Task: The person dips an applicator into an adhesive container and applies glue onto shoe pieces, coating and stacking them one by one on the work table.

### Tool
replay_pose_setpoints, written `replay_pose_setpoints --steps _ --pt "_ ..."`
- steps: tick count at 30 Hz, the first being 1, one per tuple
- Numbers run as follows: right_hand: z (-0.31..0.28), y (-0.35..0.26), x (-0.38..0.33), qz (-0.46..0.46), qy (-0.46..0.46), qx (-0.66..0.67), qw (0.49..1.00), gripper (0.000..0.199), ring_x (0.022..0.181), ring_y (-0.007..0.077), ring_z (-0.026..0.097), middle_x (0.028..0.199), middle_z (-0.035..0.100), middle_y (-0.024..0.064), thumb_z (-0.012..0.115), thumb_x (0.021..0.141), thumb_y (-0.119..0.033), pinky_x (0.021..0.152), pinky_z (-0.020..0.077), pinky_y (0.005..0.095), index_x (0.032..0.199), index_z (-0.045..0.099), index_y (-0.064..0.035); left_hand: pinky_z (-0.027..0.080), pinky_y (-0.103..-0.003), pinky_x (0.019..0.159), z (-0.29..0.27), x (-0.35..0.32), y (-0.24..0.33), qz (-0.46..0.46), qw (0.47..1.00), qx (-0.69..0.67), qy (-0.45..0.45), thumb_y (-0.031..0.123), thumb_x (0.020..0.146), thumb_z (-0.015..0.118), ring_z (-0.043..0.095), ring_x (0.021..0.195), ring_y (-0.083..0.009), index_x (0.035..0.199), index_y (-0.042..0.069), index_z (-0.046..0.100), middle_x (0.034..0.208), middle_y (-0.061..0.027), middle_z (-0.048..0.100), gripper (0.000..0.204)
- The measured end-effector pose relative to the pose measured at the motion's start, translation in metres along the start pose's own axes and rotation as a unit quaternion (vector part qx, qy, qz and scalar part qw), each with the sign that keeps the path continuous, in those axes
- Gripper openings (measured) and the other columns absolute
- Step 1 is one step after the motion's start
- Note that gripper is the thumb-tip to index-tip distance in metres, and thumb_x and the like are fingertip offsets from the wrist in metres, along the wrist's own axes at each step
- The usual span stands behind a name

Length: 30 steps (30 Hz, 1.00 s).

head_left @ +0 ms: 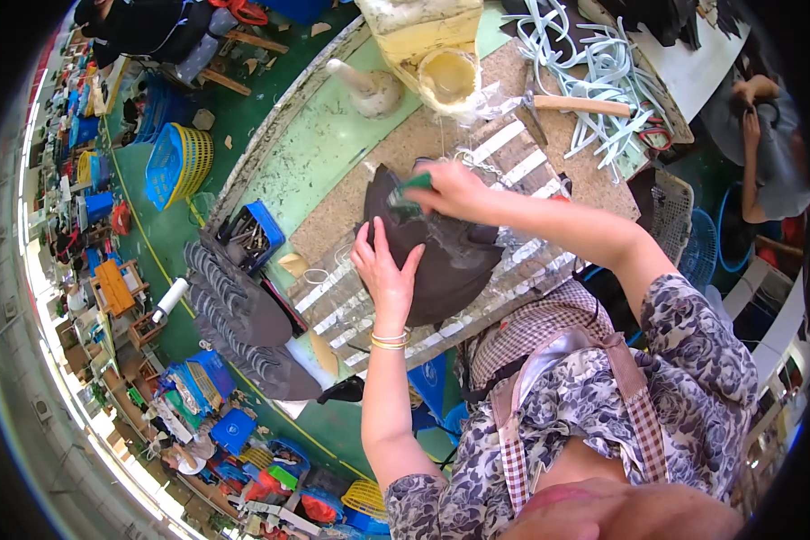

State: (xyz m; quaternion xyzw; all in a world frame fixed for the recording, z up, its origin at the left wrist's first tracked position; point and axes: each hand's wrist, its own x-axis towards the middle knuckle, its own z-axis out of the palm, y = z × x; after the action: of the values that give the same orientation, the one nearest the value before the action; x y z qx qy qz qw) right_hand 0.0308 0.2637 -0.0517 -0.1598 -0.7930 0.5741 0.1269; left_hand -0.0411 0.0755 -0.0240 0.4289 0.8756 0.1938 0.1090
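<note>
A dark brown, curved sheet piece [450, 283], leather or fabric, lies over a work board with white stripes [360, 326]. My left hand [387, 270] rests on the left part of this sheet, fingers spread and pressing lightly. At the sheet's far side, my right hand [454, 191] is closed around a flat green hand tool [409, 193], which touches or hovers just above the surface. Motion blurs the tool, so its exact kind is unclear. Pale smears show on the sheet near its right side.
Beyond the board stand a crusted yellow pot [448, 79] and a whitish bottle [369, 88]. A wooden-handled hammer [583, 106] lies beside tangled pale blue strips [558, 54]. To the left are a blue tool tray [263, 229] and stacked dark pieces [234, 310]. Another person [774, 144] sits at right.
</note>
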Motion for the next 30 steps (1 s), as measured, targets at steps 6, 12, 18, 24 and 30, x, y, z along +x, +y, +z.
replay_pose_setpoints --steps 6,12,18,24,30 --pt "-0.025 -0.018 0.013 0.012 0.161 0.043 0.986 0.019 0.053 0.0172 0.062 0.058 0.061 0.0098 0.060 0.083 -0.016 0.049 0.0472 0.0305 0.073 0.061 -0.0002 0.030 -0.044 0.097 0.002 -0.001 0.005 -0.006 1.000 0.000 0.011 0.028 0.070 0.074 0.035 0.113 -0.0367 0.130 0.003 0.040 0.126 -0.0204 0.037 0.074" --pt "-0.046 0.027 -0.031 0.106 0.201 0.002 0.974 0.018 0.049 0.0117 0.061 0.057 0.060 0.0074 0.055 0.085 -0.015 0.043 0.0454 0.0274 0.075 0.060 -0.0004 0.030 -0.045 0.096 -0.004 0.007 0.028 -0.008 0.999 0.050 0.012 0.025 0.069 0.075 0.035 0.113 -0.0376 0.129 0.003 0.040 0.127 -0.0205 0.035 0.073" --pt "-0.040 0.014 -0.056 -0.006 0.182 -0.029 0.983 0.012 0.048 0.0122 0.059 0.059 0.062 0.0059 0.061 0.082 -0.013 0.045 0.0439 0.0271 0.077 0.063 -0.0025 0.030 -0.044 0.093 -0.003 0.014 0.035 -0.003 0.997 0.067 0.034 0.019 0.064 0.078 0.037 0.106 -0.0356 0.133 -0.001 0.032 0.118 -0.0194 0.039 0.085" --pt "-0.049 0.015 -0.069 0.119 0.232 0.232 0.937 0.018 0.050 0.0109 0.061 0.058 0.062 0.0081 0.060 0.083 -0.017 0.046 0.0445 0.0243 0.076 0.062 -0.0011 0.036 -0.039 0.085 0.011 0.001 -0.005 0.018 0.979 -0.171 0.111 0.003 0.060 0.074 0.044 0.086 -0.0285 0.082 0.002 0.049 0.085 -0.0102 0.046 0.033" --pt "-0.076 0.013 -0.063 0.112 0.231 0.139 0.957 0.016 0.053 0.0094 0.061 0.061 0.063 0.0046 0.060 0.083 -0.015 0.049 0.0473 0.0238 0.084 0.063 0.0006 0.040 -0.039 0.082 0.015 0.008 0.000 0.263 0.958 -0.046 0.107 0.009 0.063 0.059 0.055 0.089 -0.0230 0.068 0.006 0.051 0.091 -0.0033 0.062 0.010"
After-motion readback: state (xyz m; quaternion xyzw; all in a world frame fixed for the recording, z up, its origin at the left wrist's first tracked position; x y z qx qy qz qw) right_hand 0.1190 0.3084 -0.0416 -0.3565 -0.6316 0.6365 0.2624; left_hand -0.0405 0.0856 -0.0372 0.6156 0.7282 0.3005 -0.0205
